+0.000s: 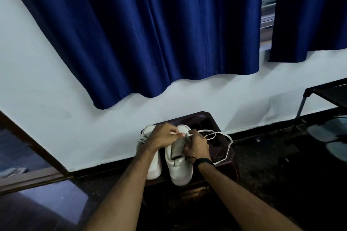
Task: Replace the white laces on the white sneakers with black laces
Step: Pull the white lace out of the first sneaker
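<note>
Two white sneakers stand side by side, toes toward the wall, on a small dark wooden stool that is pushed up against the wall, and the work is on the right-hand sneaker. The left hand has its fingers curled in a pinch on a bit of white lace over the front of that shoe, while the right hand grips the shoe at its tongue with fingers curled; exactly which eyelet they are at is hidden beneath the knuckles. A long loop of white lace already trails free to the right, across the stool top and over its edge, so the step in hand looks like unthreading the old lace, well along on this shoe. The left-hand sneaker appears to keep its white lace, and no black laces can be made out. The next move probably calls for drawing the remaining lace out through the lowest eyelets while the other hand steadies the shoe. Around the stool is a dark floor, a pale wall with a dark skirting, deep blue curtains above, and a dark metal-legged table at right.
</note>
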A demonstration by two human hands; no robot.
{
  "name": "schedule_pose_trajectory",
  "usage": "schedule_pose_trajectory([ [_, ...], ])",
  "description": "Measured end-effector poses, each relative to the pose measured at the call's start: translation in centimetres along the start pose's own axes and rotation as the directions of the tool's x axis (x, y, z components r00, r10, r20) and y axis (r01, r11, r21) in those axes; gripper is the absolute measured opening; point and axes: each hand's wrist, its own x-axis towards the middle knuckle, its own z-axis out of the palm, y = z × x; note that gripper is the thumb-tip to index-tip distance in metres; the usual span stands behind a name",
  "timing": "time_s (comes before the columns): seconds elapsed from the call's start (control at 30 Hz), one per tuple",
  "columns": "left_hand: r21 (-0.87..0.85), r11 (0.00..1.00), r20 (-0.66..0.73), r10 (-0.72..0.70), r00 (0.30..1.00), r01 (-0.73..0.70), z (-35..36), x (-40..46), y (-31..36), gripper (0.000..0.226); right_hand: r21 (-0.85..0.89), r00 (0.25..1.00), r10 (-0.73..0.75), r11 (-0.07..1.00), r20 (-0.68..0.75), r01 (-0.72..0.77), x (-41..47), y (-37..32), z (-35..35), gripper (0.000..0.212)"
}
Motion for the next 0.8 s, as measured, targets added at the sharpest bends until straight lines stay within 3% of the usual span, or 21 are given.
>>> schedule_pose_trajectory([
  [0.07,-0.049,0.998,-0.074,0.024,0.997,-0.027,-0.7,0.2,-0.2,0.018,0.009,1.000,0.027,1.000,-0.008,-0.027,-0.1,-0.1,0.0,0.027],
  [0.1,-0.210,0.978,-0.176,-0.027,0.984,-0.011,-0.8,0.1,-0.2,0.021,0.001,0.999,0.034,0.999,-0.007,-0.034,-0.2,-0.1,-0.1,0.027],
  [0.17,-0.601,0.795,-0.333,-0.340,0.880,0.080,-1.1,-0.2,-0.4,0.028,-0.021,0.999,0.035,0.999,-0.006,-0.035,-0.3,-0.2,-0.1,0.029],
  [0.2,-0.702,0.699,-0.345,-0.498,0.795,0.133,-1.0,-0.5,-0.6,0.027,-0.030,0.999,0.034,0.999,-0.005,-0.035,-0.4,-0.2,-0.1,0.030],
  [0.23,-0.698,0.680,-0.344,-0.594,0.727,0.225,-1.0,-1.1,-0.8,0.023,-0.038,0.999,0.032,0.999,-0.006,-0.032,-0.5,-0.2,-0.1,0.031],
  [0.27,-0.563,0.751,-0.387,-0.608,0.693,0.344,-0.8,-1.7,-1.0,0.019,-0.046,0.999,0.033,0.998,-0.005,-0.033,-0.5,-0.2,0.0,0.032],
  [0.3,-0.322,0.843,-0.468,-0.537,0.702,0.430,-0.4,-2.3,-1.0,0.018,-0.054,0.999,0.033,0.998,-0.003,-0.033,-0.5,-0.2,0.0,0.033],
  [0.33,-0.066,0.909,-0.541,-0.379,0.750,0.411,0.0,-2.9,-1.0,0.023,-0.058,0.999,0.032,0.998,-0.002,-0.032,-0.5,-0.3,0.0,0.033],
  [0.37,0.112,0.951,-0.558,-0.179,0.811,0.287,0.5,-3.0,-0.9,0.030,-0.060,1.000,0.031,0.998,-0.003,-0.031,-0.5,-0.2,0.1,0.032],
  [0.43,0.244,0.969,-0.390,0.125,0.912,-0.029,1.3,-2.5,-0.4,0.037,-0.054,0.999,0.032,0.998,-0.002,-0.032,-0.4,-0.3,0.1,0.029],
  [0.5,0.368,0.905,-0.084,0.263,0.961,-0.216,2.4,-1.7,0.0,0.035,-0.045,0.999,0.033,0.998,-0.003,-0.033,-0.4,-0.2,0.1,0.022],
  [0.53,0.447,0.858,0.005,0.280,0.960,-0.252,2.9,-1.4,0.0,0.032,-0.041,0.999,0.034,0.999,-0.002,-0.034,-0.3,-0.2,0.2,0.021],
  [0.6,0.536,0.807,-0.020,0.306,0.952,-0.248,3.3,-1.3,0.2,0.028,-0.035,0.999,0.035,0.999,-0.003,-0.035,-0.2,0.0,0.2,0.022],
  [0.67,0.506,0.825,-0.168,0.381,0.909,-0.252,3.6,-1.5,0.2,0.035,-0.033,0.999,0.039,0.999,-0.004,-0.039,-0.2,0.0,0.3,0.026],
  [0.7,0.406,0.882,-0.323,0.383,0.866,-0.238,3.4,-1.7,0.2,0.032,-0.034,0.999,0.039,0.999,-0.004,-0.039,-0.3,0.1,0.3,0.029],
  [0.73,0.240,0.951,-0.517,0.295,0.803,-0.195,3.0,-1.9,0.1,0.026,-0.033,0.999,0.039,0.999,-0.001,-0.039,-0.3,0.1,0.3,0.034],
  [0.8,-0.164,0.983,-0.785,-0.077,0.615,-0.087,1.0,-2.0,-0.6,0.017,-0.025,0.999,0.038,0.999,0.005,-0.038,-0.4,0.1,0.3,0.040],
])
